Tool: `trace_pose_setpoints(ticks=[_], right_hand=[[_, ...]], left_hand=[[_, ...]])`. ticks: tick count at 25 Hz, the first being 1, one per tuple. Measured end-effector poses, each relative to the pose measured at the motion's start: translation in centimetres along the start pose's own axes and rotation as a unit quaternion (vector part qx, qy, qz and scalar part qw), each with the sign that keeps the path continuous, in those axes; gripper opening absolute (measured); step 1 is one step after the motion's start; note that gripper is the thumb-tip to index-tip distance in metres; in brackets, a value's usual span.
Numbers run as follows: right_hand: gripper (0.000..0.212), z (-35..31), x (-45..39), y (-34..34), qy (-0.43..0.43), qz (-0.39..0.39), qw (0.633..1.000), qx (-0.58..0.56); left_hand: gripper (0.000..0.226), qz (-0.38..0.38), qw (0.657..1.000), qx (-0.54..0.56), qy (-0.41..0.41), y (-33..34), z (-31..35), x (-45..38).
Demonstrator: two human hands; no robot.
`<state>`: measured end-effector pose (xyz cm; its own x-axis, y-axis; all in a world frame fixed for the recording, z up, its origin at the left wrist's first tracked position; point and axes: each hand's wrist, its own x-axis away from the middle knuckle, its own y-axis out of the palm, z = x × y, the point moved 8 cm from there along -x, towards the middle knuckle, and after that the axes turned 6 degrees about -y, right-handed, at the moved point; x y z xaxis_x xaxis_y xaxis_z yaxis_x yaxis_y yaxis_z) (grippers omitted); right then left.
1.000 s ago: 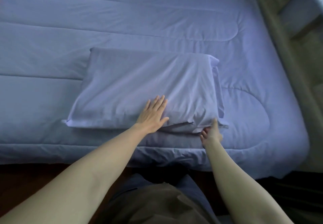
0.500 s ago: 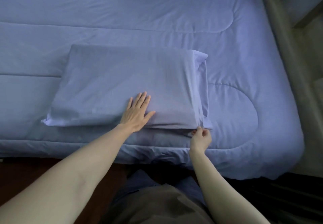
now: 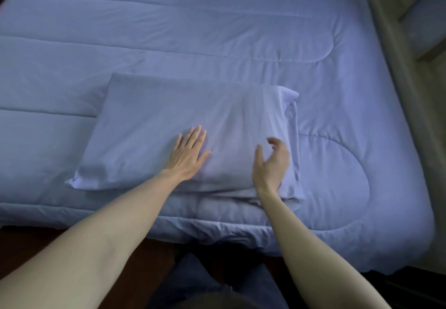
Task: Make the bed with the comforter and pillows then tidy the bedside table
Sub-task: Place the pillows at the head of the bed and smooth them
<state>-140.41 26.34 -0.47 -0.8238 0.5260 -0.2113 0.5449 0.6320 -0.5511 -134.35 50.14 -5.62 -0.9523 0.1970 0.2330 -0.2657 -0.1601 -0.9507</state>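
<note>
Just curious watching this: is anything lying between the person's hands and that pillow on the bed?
Nothing visible. The left hand lies flat on the pillow itself, and the right hand hovers open just over its right end. Only the smooth comforter surrounds the pillow; no other object lies on it.

The blue pillow lies flat and lengthwise near the front edge of the matching blue quilted comforter, which is spread smooth over the bed, the pillowcase's open end facing right.
</note>
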Motion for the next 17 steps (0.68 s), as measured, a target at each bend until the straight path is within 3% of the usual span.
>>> trace_pose_setpoints(ticks=[1,3,5,9,13,15,17], right_hand=[[0.040,-2.2,-0.7,3.6,-0.075,-0.099,0.990,0.060],[0.056,-4.2,-0.7,10.3,-0.183,-0.263,0.929,0.184],[0.064,-2.4,-1.1,13.9,-0.215,-0.335,0.877,0.268],[0.071,3.0,-4.3,12.5,-0.130,-0.285,0.893,0.324],[0.074,3.1,-6.4,11.7,-0.072,-0.259,0.902,0.337],[0.074,0.3,-7.1,12.8,-0.092,-0.244,0.909,0.325],[0.071,-5.2,-8.0,14.6,-0.167,-0.208,0.920,0.286]], left_hand=[[0.076,0.004,1.000,0.003,-0.003,-0.6,-0.5,-1.2],[0.065,-0.003,1.000,-0.011,-0.014,-1.1,-2.0,-3.4],[0.066,-0.012,0.999,-0.022,-0.029,-0.8,-4.5,-5.0],[0.079,0.028,0.997,-0.045,-0.062,-0.3,-11.2,-5.4],[0.078,0.060,0.992,-0.017,-0.109,-1.8,-15.6,-5.3],[0.082,0.081,0.991,0.008,-0.102,-4.0,-16.3,-6.7],[0.083,0.122,0.989,0.044,-0.064,-7.7,-15.5,-8.9]])
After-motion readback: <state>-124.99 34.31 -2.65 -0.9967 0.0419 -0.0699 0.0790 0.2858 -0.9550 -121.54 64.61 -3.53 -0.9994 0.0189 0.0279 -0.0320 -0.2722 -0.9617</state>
